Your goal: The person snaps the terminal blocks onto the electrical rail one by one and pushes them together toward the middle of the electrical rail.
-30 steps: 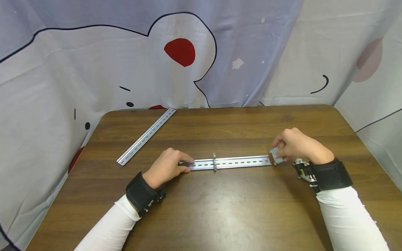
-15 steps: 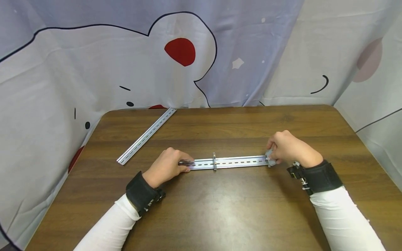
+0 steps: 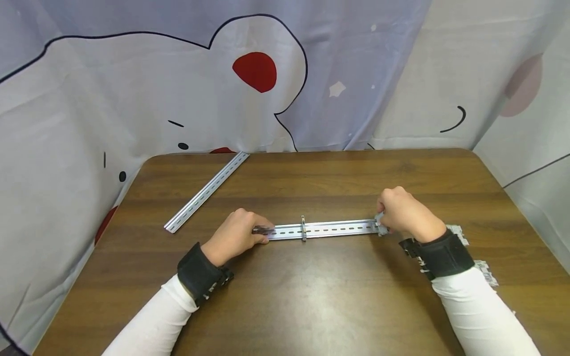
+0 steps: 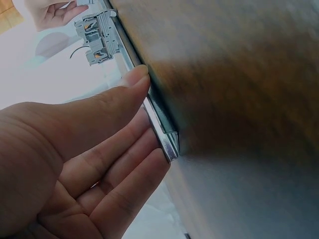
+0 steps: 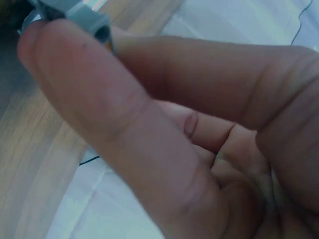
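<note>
A slotted metal DIN rail lies across the middle of the wooden table. My left hand grips its left end between thumb and fingers, and the left wrist view shows the rail's end poking out beyond them. One slim grey terminal block stands upright across the rail, right of that hand. With thumb and finger, my right hand pinches another grey terminal block at the rail's right end. In the right wrist view the fingers cover most of this block.
A second DIN rail lies slanted at the back left of the table. More grey pieces show from behind the right wrist and beside the sleeve. A printed curtain hangs behind the table.
My right hand has moved left, bringing its terminal block from beside the rail onto the rail's right end. Grey pieces behind the right arm have come into view. The left hand stays put.
</note>
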The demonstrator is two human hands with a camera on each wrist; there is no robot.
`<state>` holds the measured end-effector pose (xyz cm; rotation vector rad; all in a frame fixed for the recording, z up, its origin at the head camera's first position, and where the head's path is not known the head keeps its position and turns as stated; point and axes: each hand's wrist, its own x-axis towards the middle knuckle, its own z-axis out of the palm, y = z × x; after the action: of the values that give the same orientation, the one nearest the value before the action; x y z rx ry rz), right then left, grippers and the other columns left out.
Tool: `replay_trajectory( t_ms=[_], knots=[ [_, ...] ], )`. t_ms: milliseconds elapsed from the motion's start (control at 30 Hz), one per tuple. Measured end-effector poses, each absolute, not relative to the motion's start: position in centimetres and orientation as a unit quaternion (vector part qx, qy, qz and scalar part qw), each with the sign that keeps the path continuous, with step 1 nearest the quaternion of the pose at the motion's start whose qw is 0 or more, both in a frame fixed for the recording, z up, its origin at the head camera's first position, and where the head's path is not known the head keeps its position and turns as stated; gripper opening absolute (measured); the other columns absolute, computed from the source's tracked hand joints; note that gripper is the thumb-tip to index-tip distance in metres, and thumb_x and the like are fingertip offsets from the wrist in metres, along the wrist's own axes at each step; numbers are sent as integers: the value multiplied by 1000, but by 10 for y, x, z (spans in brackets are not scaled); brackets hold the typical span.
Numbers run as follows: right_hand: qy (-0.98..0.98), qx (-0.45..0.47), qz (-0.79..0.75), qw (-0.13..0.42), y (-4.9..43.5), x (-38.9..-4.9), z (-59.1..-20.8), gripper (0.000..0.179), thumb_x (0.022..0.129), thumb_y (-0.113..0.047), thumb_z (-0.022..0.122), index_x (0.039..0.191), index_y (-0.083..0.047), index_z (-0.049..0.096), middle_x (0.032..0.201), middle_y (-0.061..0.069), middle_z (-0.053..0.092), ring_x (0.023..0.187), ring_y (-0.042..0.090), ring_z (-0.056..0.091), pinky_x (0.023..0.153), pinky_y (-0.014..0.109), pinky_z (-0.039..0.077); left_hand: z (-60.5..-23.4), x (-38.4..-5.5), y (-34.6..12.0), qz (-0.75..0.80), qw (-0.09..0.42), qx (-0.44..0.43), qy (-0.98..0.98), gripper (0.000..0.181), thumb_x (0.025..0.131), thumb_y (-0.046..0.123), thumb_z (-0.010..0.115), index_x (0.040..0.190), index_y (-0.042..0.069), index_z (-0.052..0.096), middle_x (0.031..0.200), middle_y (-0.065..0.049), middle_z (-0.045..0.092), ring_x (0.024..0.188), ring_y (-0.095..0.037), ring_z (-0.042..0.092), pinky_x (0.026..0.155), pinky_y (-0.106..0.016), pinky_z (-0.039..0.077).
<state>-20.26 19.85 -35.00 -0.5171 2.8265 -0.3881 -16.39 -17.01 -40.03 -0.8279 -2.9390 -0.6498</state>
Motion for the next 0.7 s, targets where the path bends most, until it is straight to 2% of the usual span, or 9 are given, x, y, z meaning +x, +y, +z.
replay_trajectory(
  t_ms=[100,167,267,467,600,700],
  knots=[
    [970,-180,-126,108,196,-202,-350,38,68,11,59,52,-16,38,46,-8,40,43,9,47,47,24,32,-400,-164,-170,-203,20,-274,-940,25,76,16,85,99,14,78,96,1,75,88,-15,70,79,-35,54],
    [971,-178,-121,104,195,-202,-350,40,67,11,60,52,-17,35,49,-8,36,45,10,43,47,25,30,-400,-164,-170,-201,22,-278,-939,25,75,15,85,100,14,78,96,1,75,88,-15,70,79,-35,54],
    [972,-176,-118,101,194,-201,-350,34,67,9,62,52,-15,43,54,-6,41,49,12,42,47,26,32,-399,-163,-170,-204,21,-282,-937,25,76,15,84,100,13,78,96,0,75,89,-15,70,80,-35,54],
    [973,-165,-119,112,195,-199,-349,22,71,7,57,57,-10,62,61,-3,54,51,13,47,47,27,37,-399,-161,-169,-203,20,-285,-936,25,76,14,84,100,13,78,97,0,75,89,-16,70,79,-35,54],
    [975,-161,-112,107,195,-201,-348,19,73,5,60,64,-9,67,69,1,60,55,15,50,48,28,39,-398,-162,-169,-202,22,-284,-937,25,76,13,84,100,13,78,96,0,75,88,-15,70,77,-34,54],
    [975,-167,-110,102,194,-202,-349,21,73,6,60,61,-10,65,68,0,59,55,16,48,49,28,38,-397,-162,-169,-198,21,-282,-938,25,76,13,84,100,13,78,97,-1,75,88,-16,70,77,-34,54]
  ],
)
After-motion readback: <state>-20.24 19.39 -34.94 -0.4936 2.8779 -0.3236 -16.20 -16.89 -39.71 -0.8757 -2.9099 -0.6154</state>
